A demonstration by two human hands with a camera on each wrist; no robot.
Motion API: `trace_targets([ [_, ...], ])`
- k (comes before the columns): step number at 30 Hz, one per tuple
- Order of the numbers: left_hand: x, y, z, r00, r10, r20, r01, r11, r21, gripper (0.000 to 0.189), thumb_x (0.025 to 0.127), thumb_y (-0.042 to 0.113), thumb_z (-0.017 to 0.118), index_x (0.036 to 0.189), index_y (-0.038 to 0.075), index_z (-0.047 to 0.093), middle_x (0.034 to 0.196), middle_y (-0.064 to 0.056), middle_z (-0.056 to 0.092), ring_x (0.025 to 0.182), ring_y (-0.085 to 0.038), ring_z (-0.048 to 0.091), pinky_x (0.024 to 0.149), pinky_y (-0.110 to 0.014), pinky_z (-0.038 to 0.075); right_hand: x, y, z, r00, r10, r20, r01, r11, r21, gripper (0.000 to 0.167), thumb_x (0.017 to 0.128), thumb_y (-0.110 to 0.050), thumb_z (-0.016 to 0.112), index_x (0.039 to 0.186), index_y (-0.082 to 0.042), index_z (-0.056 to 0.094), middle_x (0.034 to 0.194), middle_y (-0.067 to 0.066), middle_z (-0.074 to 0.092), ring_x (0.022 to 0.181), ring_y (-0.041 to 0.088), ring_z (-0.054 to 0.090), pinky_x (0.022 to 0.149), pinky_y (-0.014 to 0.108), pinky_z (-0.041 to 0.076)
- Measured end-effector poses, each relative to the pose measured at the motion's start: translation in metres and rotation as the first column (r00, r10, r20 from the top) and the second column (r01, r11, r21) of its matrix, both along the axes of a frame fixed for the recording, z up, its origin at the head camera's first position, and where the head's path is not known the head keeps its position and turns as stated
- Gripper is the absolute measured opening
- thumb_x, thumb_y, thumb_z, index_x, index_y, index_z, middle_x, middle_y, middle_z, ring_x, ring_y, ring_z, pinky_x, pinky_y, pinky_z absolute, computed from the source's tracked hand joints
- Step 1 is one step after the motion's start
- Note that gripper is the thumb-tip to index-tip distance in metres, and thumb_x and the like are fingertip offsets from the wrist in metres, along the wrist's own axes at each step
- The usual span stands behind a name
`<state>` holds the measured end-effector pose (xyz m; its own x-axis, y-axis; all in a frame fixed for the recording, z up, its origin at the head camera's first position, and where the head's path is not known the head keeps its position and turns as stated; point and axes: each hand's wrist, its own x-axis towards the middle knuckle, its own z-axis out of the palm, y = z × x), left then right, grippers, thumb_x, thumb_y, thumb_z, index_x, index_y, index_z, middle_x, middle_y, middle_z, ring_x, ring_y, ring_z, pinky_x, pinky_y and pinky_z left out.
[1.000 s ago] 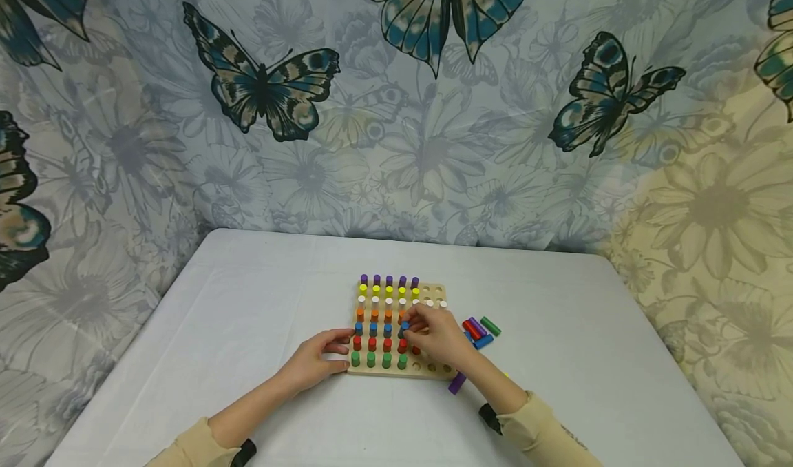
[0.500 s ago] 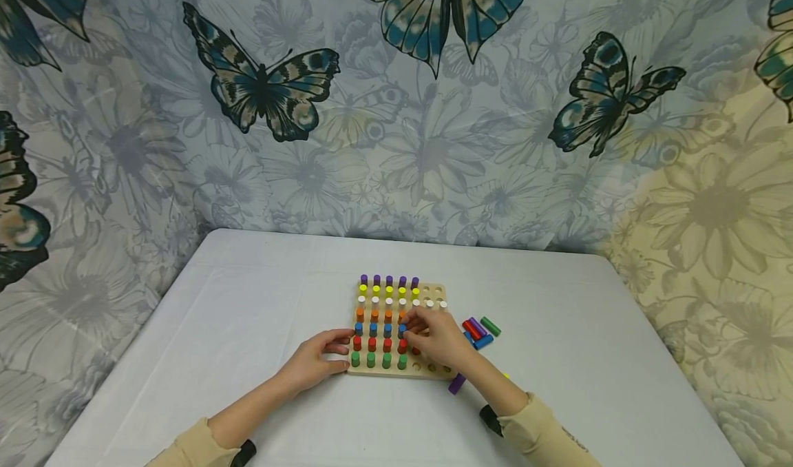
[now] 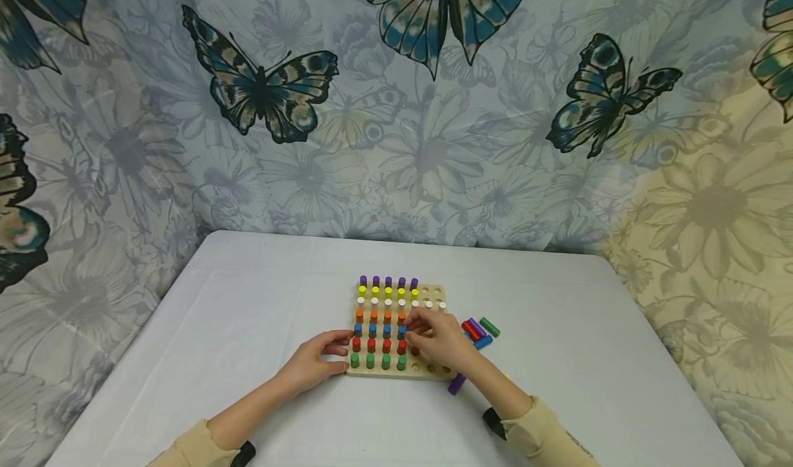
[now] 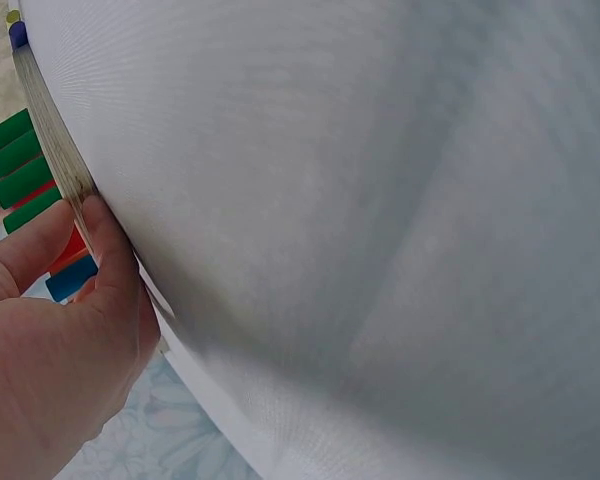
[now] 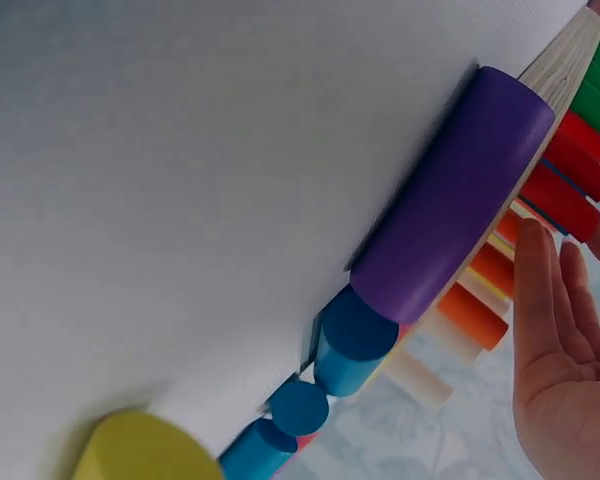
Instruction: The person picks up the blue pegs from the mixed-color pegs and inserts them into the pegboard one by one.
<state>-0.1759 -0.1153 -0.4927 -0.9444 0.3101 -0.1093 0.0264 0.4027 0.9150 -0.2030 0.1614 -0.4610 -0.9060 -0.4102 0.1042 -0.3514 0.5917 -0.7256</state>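
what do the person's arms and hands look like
The left sleeve and right sleeve are pale beige and end on the forearms; the right has a small dark, unreadable marking. A black piece shows by the left sleeve's end, a second by the right's. The left hand and right hand wear no gloves.

The fourth blue peg point(image 3: 401, 331) has been lowered by the right hand point(image 3: 441, 336) into line with its row on the wooden pegboard point(image 3: 384, 375).
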Motion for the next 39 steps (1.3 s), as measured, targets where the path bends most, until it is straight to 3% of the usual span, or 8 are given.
trace_targets([
  [13, 0.001, 0.000, -0.001, 1.000, 0.000, -0.002, 0.000, 1.000, 0.003, 0.055, 0.082, 0.004, 0.076, 0.134, 0.004, 0.056, 0.121, -0.006, 0.062, 0.104, -0.019, 0.061, 0.087, -0.031, 0.050, 0.008, 0.016, 0.002, 0.998, -0.044, -0.033, 0.044, 0.999, -0.017, 0.010, 0.091, -0.011, 0.069, 0.101, -0.010, 0.068, 0.096, -0.003, 0.070, 0.086, 0.013, 0.065, 0.076, 0.023, 0.053],
  [20, 0.001, 0.000, -0.002, 1.000, -0.002, 0.016, 0.002, 1.000, 0.019, 0.055, 0.082, 0.005, 0.076, 0.134, 0.004, 0.056, 0.122, -0.007, 0.061, 0.105, -0.020, 0.060, 0.087, -0.031, 0.050, 0.010, 0.030, 0.004, 0.998, -0.065, -0.017, 0.065, 0.998, 0.027, 0.010, 0.091, -0.010, 0.069, 0.101, -0.009, 0.068, 0.091, -0.005, 0.067, 0.083, 0.011, 0.063, 0.074, 0.022, 0.052],
  [28, 0.001, 0.001, -0.001, 1.000, 0.001, 0.012, -0.001, 1.000, 0.008, 0.055, 0.082, 0.005, 0.076, 0.134, 0.005, 0.056, 0.122, -0.006, 0.061, 0.104, -0.020, 0.061, 0.088, -0.032, 0.050, 0.013, 0.055, 0.004, 0.996, -0.062, -0.056, 0.065, 0.996, 0.053, 0.009, 0.090, -0.009, 0.070, 0.098, -0.008, 0.068, 0.089, -0.005, 0.067, 0.080, 0.011, 0.061, 0.070, 0.023, 0.053],
  [33, 0.001, 0.001, 0.000, 1.000, 0.000, 0.010, 0.000, 1.000, 0.009, 0.055, 0.082, 0.004, 0.076, 0.134, 0.004, 0.056, 0.122, -0.007, 0.061, 0.104, -0.020, 0.061, 0.086, -0.029, 0.050, 0.014, 0.070, 0.002, 0.993, -0.107, -0.053, 0.111, 0.990, 0.082, 0.010, 0.088, -0.008, 0.071, 0.098, -0.009, 0.068, 0.088, -0.006, 0.065, 0.079, 0.010, 0.059, 0.070, 0.023, 0.052],
  [39, 0.000, 0.001, -0.001, 1.000, 0.004, 0.016, -0.004, 1.000, 0.004, 0.056, 0.082, 0.005, 0.076, 0.134, 0.004, 0.056, 0.123, -0.007, 0.061, 0.105, -0.020, 0.061, 0.089, -0.036, 0.050, 0.016, 0.084, 0.005, 0.985, -0.170, -0.025, 0.171, 0.980, 0.099, 0.012, 0.086, -0.006, 0.072, 0.097, -0.009, 0.068, 0.088, -0.003, 0.065, 0.080, 0.012, 0.058, 0.075, 0.028, 0.054],
])
